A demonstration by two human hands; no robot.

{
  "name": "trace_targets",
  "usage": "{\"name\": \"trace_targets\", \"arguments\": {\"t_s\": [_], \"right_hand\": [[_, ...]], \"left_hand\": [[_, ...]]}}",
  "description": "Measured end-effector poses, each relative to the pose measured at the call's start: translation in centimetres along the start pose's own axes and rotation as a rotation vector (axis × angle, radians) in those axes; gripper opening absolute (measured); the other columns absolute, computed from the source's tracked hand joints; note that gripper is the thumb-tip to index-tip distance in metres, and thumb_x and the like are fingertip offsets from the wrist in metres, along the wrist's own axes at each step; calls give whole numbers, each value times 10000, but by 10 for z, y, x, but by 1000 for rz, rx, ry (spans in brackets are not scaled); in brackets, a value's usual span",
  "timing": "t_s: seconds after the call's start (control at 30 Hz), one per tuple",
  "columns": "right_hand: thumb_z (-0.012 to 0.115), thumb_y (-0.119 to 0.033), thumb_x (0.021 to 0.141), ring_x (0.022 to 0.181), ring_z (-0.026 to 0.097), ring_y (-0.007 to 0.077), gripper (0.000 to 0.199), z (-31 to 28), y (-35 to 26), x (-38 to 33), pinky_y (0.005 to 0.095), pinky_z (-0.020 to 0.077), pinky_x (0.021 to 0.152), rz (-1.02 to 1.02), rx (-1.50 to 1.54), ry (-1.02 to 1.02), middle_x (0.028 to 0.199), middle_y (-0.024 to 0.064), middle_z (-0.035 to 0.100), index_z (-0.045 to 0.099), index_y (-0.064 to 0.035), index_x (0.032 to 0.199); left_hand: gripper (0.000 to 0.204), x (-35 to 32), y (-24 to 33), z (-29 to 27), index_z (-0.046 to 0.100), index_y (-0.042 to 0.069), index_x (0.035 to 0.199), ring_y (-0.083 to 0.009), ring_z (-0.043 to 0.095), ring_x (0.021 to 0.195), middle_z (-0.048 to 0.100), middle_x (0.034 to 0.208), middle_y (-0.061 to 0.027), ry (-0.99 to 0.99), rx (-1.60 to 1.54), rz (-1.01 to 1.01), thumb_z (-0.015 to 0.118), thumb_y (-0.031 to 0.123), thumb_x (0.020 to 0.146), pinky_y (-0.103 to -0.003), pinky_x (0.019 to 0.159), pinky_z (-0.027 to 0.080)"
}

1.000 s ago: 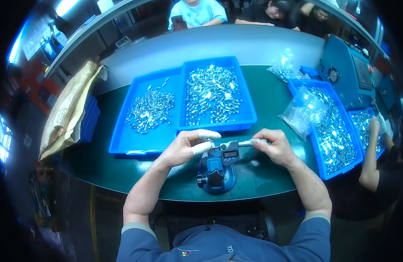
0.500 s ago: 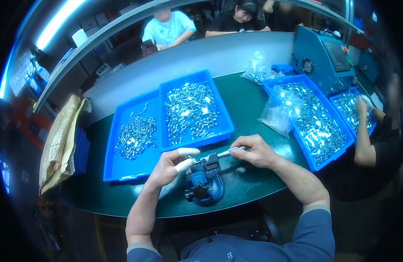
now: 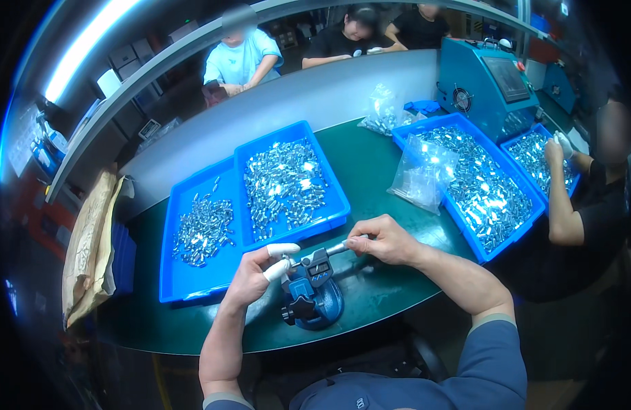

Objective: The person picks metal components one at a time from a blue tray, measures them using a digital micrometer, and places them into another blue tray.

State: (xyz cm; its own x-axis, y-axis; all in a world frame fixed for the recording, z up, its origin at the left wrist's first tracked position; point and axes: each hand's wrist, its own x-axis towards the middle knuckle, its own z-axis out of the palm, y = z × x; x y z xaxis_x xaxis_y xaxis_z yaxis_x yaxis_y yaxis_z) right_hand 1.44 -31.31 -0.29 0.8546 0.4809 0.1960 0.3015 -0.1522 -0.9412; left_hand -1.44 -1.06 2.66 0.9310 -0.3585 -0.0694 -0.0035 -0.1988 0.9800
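Note:
A digital micrometer is clamped in a blue stand with a black knob, near the table's front edge. My left hand wears white finger covers on thumb and forefinger. Those two fingers pinch at the micrometer's measuring end around a small metal part, mostly hidden by them. At the other end, my right hand grips the micrometer's thimble between thumb and fingers. Just beyond stand two blue trays: the left tray bears a smaller heap of shiny metal parts, the right tray a larger spread.
Another full blue tray stands at the right with a clear plastic bag over its edge. Behind it is a teal machine with a screen. A co-worker's hand is at a smaller tray. Brown sacks stand left.
The whole view has shifted, with trays and micrometer now slightly farther left. Both my hands stay at the micrometer, with little change in grip.

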Motion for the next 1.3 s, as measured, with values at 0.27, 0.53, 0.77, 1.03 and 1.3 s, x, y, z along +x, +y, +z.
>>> {"name": "trace_targets", "arguments": {"t_s": [0.27, 0.53, 0.77, 1.03, 1.3], "right_hand": [[671, -248, 920, 716, 586, 96, 239, 0, -4, 1, 265, 451, 629, -43, -61, 17, 779, 40, 673, 697, -14, 963], [679, -242, 914, 730, 592, 101, 238, -3, -8, -2, 269, 458, 644, -46, -44, -4, 804, 47, 685, 698, -15, 981], [672, -228, 920, 705, 592, 97, 224, 0, -3, -4, 262, 462, 630, -41, -17, 6, 774, 45, 683, 701, -9, 951], [665, -253, 933, 667, 570, 79, 250, -2, 4, 3, 253, 441, 591, -16, -8, 5, 717, 28, 657, 707, -8, 907], [659, -244, 931, 673, 589, 88, 241, 1, -4, 1, 255, 450, 594, -18, -26, 3, 726, 38, 674, 709, -8, 914]], "left_hand": [[299, 1, -1, -1, 659, 27, 1189, -127, 638, 848, 691, 936, -64, -9, -17, 3, 625, 56, 893, -282, 786, 510], [301, 0, 4, 3, 652, 24, 1185, -122, 638, 827, 688, 920, -66, -4, -14, 15, 638, 56, 886, -272, 770, 508], [288, -1, 3, 4, 663, 26, 1166, -123, 640, 828, 687, 924, -61, -12, -47, 1, 631, 28, 880, -273, 769, 512], [289, 4, 0, 1, 662, 20, 1168, -123, 636, 828, 680, 933, -60, -10, -68, 3, 628, 17, 881, -278, 760, 518], [316, -1, 0, 0, 644, 21, 1195, -135, 636, 826, 677, 923, -68, -35, -68, 14, 635, 35, 879, -285, 758, 517]]}}
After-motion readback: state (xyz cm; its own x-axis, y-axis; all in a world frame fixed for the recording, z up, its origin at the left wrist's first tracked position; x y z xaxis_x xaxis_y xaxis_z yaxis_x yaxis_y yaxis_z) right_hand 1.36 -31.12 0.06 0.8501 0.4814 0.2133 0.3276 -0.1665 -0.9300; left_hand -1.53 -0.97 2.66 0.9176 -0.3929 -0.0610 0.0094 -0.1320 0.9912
